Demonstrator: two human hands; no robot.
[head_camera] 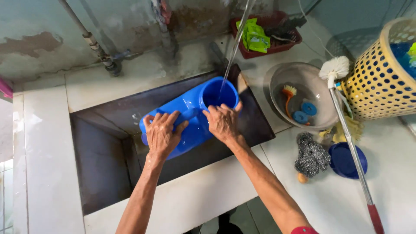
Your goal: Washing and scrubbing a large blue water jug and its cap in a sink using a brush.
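A large blue plastic container (187, 113) lies tilted on its side over the dark sink (104, 164), its round mouth turned up. A thin stream of water (232, 52) falls into that mouth. My left hand (161, 134) is spread flat on the container's body. My right hand (223, 122) grips the container just below its mouth.
On the white counter to the right stand a clear bowl (277, 82) with blue caps and an orange brush, a yellow perforated basket (377, 82), a steel scourer (311, 156), a blue lid (346, 161) and a long-handled brush (346, 130). A red tray (268, 48) sits at the back. Pipes (97, 47) run along the wall.
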